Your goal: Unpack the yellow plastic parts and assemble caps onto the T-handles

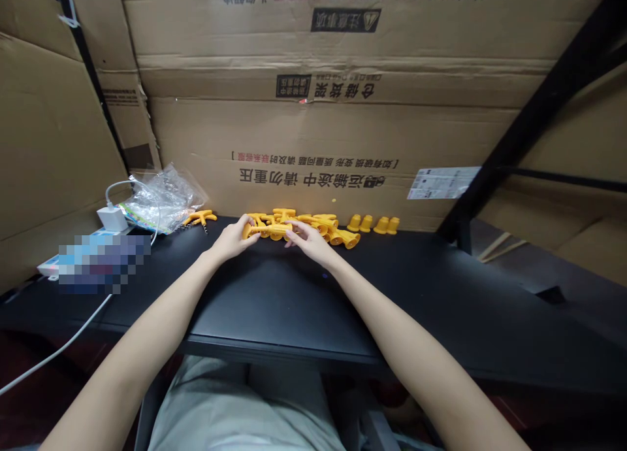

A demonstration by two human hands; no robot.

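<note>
Both my arms reach forward over a black table (274, 300). My left hand (234, 236) and my right hand (306, 238) pinch the two ends of a yellow plastic part (272, 230) held level between them. Right behind it lies a pile of several similar yellow parts (318, 223) along the table's back edge. Both hands have their fingers curled on the piece.
Yellow cone-shaped caps (373, 225) stand in a row to the right of the pile. A yellow T-shaped part (200, 217) lies to the left beside a clear plastic bag (164, 199). A white charger (112, 217) with its cable sits at far left. Cardboard sheets (318, 111) wall the back.
</note>
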